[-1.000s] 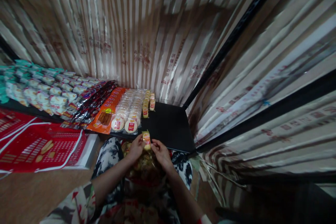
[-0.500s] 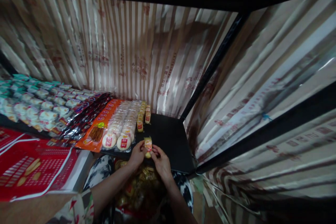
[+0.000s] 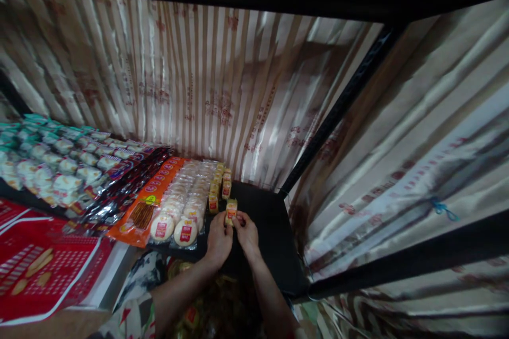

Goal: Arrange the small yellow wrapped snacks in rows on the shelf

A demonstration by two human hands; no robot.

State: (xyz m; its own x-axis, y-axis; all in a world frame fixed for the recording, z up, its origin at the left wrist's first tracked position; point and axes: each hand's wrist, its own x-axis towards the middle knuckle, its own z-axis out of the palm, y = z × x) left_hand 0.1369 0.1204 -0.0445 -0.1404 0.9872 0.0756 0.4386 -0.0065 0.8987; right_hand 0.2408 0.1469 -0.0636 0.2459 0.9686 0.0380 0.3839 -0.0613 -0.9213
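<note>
Between my two hands is a small snack packet [image 3: 231,211] in yellow wrapping with a red label. My left hand [image 3: 219,237] grips it from the left side, fingers closed. From the right, my right hand [image 3: 245,230] pinches its lower edge with thumb and fingers. Just beyond stand two short rows of matching yellow packets [image 3: 213,203] on the black shelf [image 3: 262,222]. Left of those are rows of round white crackers in clear wrappers [image 3: 185,232]. Below my forearms lies a dim heap of more yellow packets [image 3: 191,315], partly hidden.
Further left on the shelf are an orange snack bag [image 3: 139,212], dark shiny packets [image 3: 119,183] and many white-and-green packets [image 3: 59,161]. A red basket [image 3: 75,265] stands at lower left. A black post [image 3: 338,111] and striped sheeting [image 3: 222,90] bound the shelf.
Both hands have moved forward over the shelf with the snack packet, closer to the rows of matching packets. The camera view has shifted slightly.
</note>
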